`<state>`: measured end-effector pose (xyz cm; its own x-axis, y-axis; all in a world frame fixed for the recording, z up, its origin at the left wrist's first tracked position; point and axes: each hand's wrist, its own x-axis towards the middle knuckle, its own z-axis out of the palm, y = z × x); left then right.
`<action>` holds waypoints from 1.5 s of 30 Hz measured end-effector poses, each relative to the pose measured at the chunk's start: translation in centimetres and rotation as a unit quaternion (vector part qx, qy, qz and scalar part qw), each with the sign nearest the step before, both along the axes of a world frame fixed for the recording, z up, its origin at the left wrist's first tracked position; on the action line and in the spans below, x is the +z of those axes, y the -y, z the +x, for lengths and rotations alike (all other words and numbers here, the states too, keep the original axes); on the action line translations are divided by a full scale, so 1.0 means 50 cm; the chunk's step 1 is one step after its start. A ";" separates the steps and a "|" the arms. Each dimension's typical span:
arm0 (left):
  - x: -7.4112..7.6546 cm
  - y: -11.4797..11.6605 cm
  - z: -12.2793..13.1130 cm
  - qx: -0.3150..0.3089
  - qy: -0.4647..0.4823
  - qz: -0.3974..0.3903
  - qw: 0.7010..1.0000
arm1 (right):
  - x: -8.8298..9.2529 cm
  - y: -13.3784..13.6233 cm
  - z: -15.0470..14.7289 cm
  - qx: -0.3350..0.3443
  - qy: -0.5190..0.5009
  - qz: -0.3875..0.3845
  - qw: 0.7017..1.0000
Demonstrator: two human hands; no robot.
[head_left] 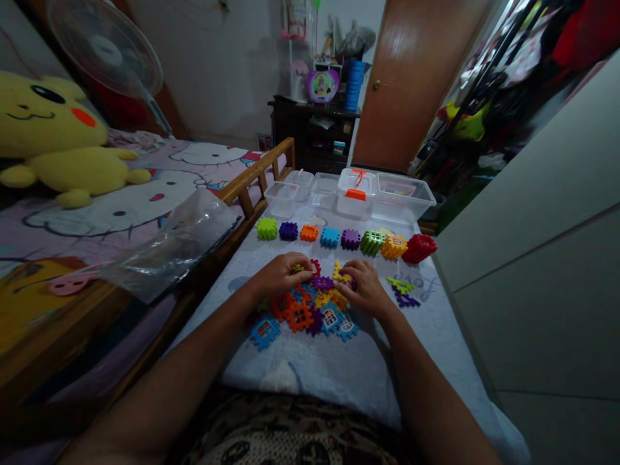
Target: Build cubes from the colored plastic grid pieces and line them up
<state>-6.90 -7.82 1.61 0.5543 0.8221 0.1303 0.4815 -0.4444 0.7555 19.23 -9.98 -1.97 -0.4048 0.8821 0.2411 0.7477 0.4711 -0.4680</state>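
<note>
My left hand [287, 274] is closed at the upper left of a loose pile, its fingers round a yellow-green piece [297, 267]. A red piece [316, 267] shows just beside its fingertips. My right hand [361, 287] curls over the pile's upper right, fingers closed on a yellow piece [340, 272]; a bit of purple shows under them. Between the hands lies a purple piece [322, 282]. Nearer me are orange pieces [299, 315], blue pieces [265, 331] and a purple one. Behind the hands runs a row of stacks sorted by colour, from the green stack [267, 228] to the red stack [419, 248].
Clear plastic boxes [404, 197] stand at the far end, one with orange clips. Yellow-green triangles [400, 285] and dark purple ones [405, 298] lie to the right. A wooden rail [252, 184] and a plastic bag [169, 242] are at the left.
</note>
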 end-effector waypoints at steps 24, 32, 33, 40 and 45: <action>-0.131 -0.054 -0.123 0.210 0.077 -0.073 0.972 | -0.006 -0.021 0.110 -0.140 0.009 -0.007 0.990; -0.137 -0.054 -0.126 0.204 0.084 -0.072 0.973 | -0.011 -0.009 0.102 -0.154 0.136 -0.055 0.977; -0.136 -0.054 -0.125 0.204 0.081 -0.070 0.973 | -0.010 -0.008 0.102 -0.155 0.142 -0.059 0.976; -0.128 -0.050 -0.119 0.208 0.083 -0.072 0.972 | -0.006 -0.006 0.097 -0.129 0.153 -0.079 0.977; -0.120 -0.047 -0.116 0.213 0.073 -0.075 0.971 | -0.005 -0.010 0.090 -0.111 0.147 -0.089 0.979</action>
<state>-12.71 -5.47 -4.41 0.1447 0.9885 0.0436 0.4795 -0.1086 0.8708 23.71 -9.51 -2.20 -0.2264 0.9738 -0.0227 0.9371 0.2114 -0.2780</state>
